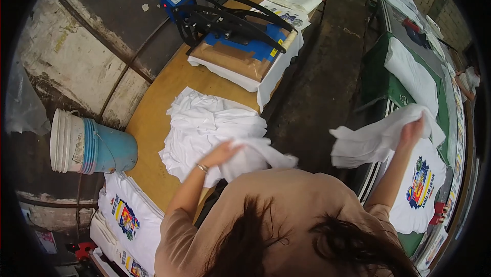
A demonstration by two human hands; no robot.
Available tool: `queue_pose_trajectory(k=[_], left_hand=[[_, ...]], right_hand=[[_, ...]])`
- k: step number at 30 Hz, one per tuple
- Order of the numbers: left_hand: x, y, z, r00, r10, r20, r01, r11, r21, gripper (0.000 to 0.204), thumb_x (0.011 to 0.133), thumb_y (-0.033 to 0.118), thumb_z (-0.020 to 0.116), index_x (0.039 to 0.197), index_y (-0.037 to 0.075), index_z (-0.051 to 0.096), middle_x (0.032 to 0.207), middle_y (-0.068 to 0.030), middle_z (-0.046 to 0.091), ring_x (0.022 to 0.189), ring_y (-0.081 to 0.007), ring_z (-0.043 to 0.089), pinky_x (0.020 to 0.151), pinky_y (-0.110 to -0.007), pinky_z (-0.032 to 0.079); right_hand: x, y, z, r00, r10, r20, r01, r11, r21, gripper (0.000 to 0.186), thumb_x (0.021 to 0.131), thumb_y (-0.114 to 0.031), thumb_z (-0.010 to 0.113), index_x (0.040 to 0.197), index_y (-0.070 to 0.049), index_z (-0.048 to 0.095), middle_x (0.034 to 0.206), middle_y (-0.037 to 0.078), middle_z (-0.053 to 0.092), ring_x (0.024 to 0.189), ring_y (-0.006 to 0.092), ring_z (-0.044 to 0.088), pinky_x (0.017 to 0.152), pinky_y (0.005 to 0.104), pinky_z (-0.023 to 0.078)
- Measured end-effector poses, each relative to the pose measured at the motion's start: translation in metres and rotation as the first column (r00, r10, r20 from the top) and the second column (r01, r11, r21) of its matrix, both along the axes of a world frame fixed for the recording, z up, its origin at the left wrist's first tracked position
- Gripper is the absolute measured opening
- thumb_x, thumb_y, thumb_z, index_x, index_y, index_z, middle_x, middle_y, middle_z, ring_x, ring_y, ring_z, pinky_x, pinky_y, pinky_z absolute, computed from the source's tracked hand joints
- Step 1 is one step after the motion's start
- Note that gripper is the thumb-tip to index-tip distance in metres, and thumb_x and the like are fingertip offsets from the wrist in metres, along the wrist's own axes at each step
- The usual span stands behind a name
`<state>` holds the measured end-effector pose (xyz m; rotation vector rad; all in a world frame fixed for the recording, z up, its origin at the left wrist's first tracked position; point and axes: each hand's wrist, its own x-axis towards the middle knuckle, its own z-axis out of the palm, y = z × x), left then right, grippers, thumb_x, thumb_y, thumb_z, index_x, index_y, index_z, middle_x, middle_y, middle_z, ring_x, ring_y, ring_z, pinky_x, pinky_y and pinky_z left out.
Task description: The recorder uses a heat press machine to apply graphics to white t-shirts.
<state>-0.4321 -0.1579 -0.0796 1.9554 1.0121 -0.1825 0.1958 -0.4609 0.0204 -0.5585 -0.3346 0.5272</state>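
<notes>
My right hand (412, 130) is raised on the right, its fingers closed on a plain white garment, probably a T-shirt (364, 141), which hangs out to the left in folds. On the left, my left hand (222, 155), with a bracelet at the wrist, touches a loose white cloth (250, 160) at the near side of a heap of white shirts (204, 118). Motion smears its fingers, so their grip is unclear. Below my right forearm, a white T-shirt with a colourful print (420, 187) lies flat on the right-hand table.
A heat press (230, 36) with a blue control box stands beyond the heap on the wooden table (148, 118). Stacked buckets (94, 144) lie tilted at its left. Printed shirts (128, 215) are piled nearer me. A dark aisle (317, 87) separates the tables. Another person (468, 82) is at far right.
</notes>
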Motion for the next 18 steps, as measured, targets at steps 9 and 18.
queue_pose_trajectory(k=[9, 18], left_hand=[[0.077, 0.015, 0.142, 0.750, 0.103, 0.653, -0.385, 0.871, 0.305, 0.027, 0.090, 0.018, 0.061, 0.114, 0.006, 0.057, 0.112, -0.0067, 0.060, 0.100, -0.0172, 0.058, 0.082, -0.031, 0.049], [0.183, -0.051, 0.163, 0.649, -0.103, 0.754, 0.026, 0.993, 0.113, 0.014, 0.088, 0.009, 0.063, 0.095, 0.002, 0.054, 0.099, -0.0058, 0.052, 0.087, -0.0147, 0.054, 0.076, -0.026, 0.047]], right_hand=[[-0.275, 0.143, 0.002, 0.894, 0.397, -0.206, -0.429, 0.892, -0.141, 0.016, 0.097, -0.026, 0.052, 0.102, -0.012, 0.057, 0.093, 0.002, 0.061, 0.084, 0.0136, 0.058, 0.077, 0.0295, 0.048], [-0.331, 0.162, 0.028, 0.805, 0.565, -0.181, -0.583, 0.810, -0.064, 0.024, 0.099, -0.029, 0.048, 0.105, -0.006, 0.051, 0.102, 0.006, 0.056, 0.100, 0.0169, 0.054, 0.091, 0.0362, 0.043]])
